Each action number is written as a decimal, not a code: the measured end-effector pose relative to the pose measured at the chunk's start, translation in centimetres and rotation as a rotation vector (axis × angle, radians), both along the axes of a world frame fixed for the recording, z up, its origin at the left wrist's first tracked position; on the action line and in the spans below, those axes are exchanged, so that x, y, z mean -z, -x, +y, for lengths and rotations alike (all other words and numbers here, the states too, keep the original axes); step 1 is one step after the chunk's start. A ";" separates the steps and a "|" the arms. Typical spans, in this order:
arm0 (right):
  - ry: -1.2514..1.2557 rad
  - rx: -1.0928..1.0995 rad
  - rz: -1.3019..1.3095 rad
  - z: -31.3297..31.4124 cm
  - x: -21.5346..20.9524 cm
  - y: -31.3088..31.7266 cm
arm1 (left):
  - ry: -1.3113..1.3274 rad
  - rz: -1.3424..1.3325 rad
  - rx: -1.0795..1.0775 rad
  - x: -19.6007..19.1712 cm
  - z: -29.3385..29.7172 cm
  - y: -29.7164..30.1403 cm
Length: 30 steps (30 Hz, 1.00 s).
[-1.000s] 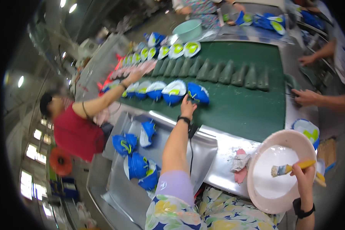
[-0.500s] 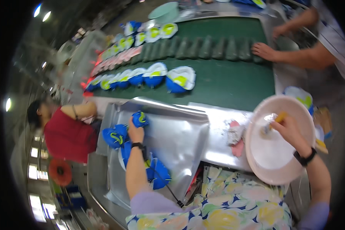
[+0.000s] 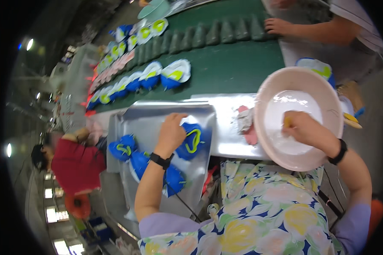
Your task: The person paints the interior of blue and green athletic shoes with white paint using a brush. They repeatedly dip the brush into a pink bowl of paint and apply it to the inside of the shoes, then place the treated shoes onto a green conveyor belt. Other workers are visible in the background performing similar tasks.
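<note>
Biggest thing is the green conveyor belt point(image 3: 230, 74): flat, matte, near edge butting a shiny metal ledge point(image 3: 227, 129). Room on it: wide bare strip right of the near row of blue-and-white uppers point(image 3: 151, 76), up to the basin side. Behind that row, a line of tapered dark-green pieces point(image 3: 198, 36) takes up the middle.

Next, sheet-metal tray point(image 3: 151, 121), left of the ledge. Thin, reflective, slightly wavy; raised lip at far and right edges. Free room mostly along its far side; near-left part has a pile of blue uppers point(image 3: 124, 147).

Plastic basin point(image 3: 332, 114), pale pink, smooth, round. Left rim overhangs the ledge, near rim sits by the floral apron point(image 3: 242, 204). White liquid point(image 3: 300, 100) inside, glossy; clearance all round the right hand to the walls.

Task piece: blue shoe upper point(image 3: 193, 146), in the tray near the right lip. Curved shell, lime-green looped trim. Left hand point(image 3: 171, 134) has its left edge, fingers bent over it; exact fingertip contact is hidden.

Right hand point(image 3: 310, 127) is over the basin, fingers curled tight round a yellow brush handle point(image 3: 288, 121); bristle end hidden.

Smallest: crumpled grey scrap point(image 3: 245, 120) on a pink scrap point(image 3: 251, 137), ledge, just left of the basin.
</note>
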State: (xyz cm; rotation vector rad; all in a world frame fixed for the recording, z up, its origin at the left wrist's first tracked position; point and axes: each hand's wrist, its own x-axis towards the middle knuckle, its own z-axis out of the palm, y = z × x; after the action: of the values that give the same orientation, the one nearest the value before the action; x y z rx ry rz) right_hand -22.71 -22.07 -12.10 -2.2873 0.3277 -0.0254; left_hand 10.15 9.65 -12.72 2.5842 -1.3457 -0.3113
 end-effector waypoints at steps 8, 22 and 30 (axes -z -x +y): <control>-0.030 -0.154 0.046 1.3 0.5 -1.2 | -0.085 0.164 -0.095 6.0 4.4 1.2; -0.115 0.098 -0.636 -4.3 -8.8 0.8 | 0.408 1.317 -0.132 -2.3 -9.9 4.6; -0.033 0.397 -0.579 -4.7 -7.7 3.3 | 0.638 1.402 -0.009 -2.2 -16.7 10.1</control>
State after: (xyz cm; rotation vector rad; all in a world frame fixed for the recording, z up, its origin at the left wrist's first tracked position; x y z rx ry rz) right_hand -25.97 -26.79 -4.36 -2.0362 0.4583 -0.8556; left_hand 0.03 -7.10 -10.54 1.2287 -0.6622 -1.1493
